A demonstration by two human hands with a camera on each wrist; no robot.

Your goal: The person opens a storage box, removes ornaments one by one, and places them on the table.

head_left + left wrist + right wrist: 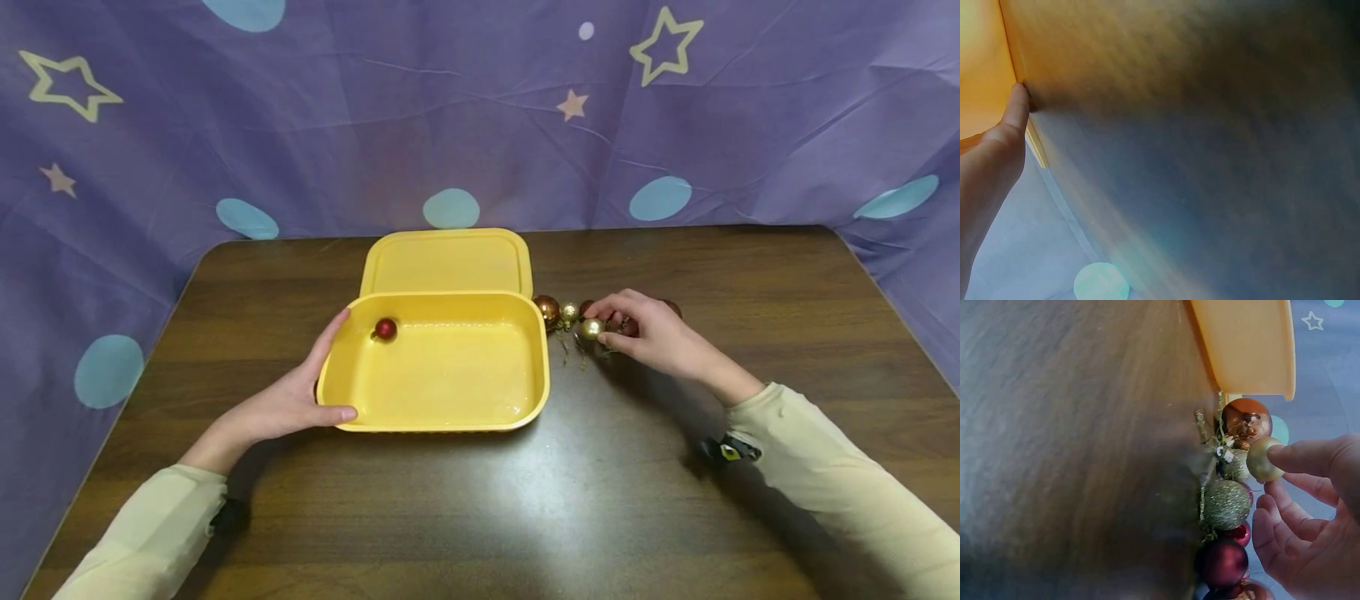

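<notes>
A yellow plastic box (pixel 442 423) stands on the table with one small red Christmas bauble (pixel 386 328) in its back left part. My left hand (pixel 288 402) grips the box's left end, thumb at the front corner and fingers along the outer wall. Right of the box, my right hand (pixel 651 332) pinches a shiny gold bauble (pixel 1264 460) between thumb and fingertips. Just beneath and beside it lies a cluster of baubles: a copper one (pixel 547 312), a glittery gold one (pixel 1227 505) and a dark red one (pixel 1222 562), some partly hidden by the hand.
Behind the box lies its yellow lid (pixel 448 260), flat near the table's back edge. The wooden table (pixel 480 517) ends at a purple curtain (pixel 465 108) printed with stars and dots. Hanging loops (pixel 1200 422) stick out from the baubles.
</notes>
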